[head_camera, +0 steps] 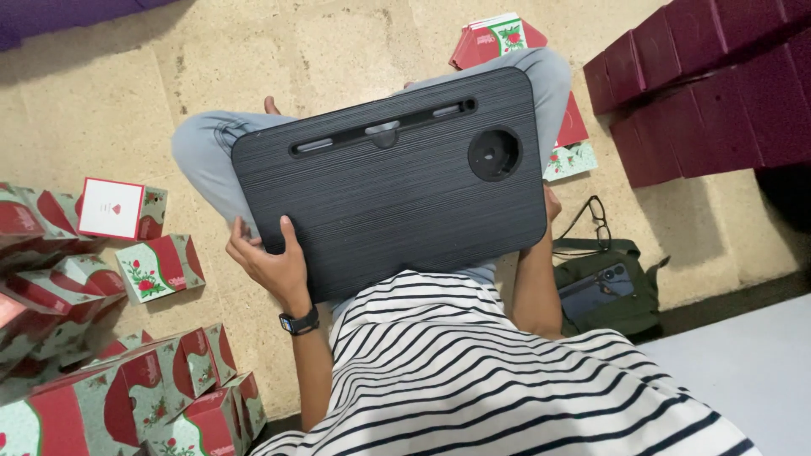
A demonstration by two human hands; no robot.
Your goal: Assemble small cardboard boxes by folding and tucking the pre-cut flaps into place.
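A dark grey lap desk [397, 181] with a long slot and a round cup recess rests over my crossed legs in light jeans. My left hand [269, 262] grips its near left edge, thumb lying on the top surface; a dark watch is on that wrist. My right hand [551, 207] is at the desk's right edge, mostly hidden behind the board, with only part of the hand and the forearm showing. I wear a black-and-white striped shirt.
Several red, white and green folded cartons with rose prints [159, 268] are piled on the floor at left. More flat cartons [494, 38] lie beyond my knees. Maroon boxes [710, 93] are stacked at right. Glasses [596, 219], a green bag [617, 295] and a phone [596, 291] lie at my right.
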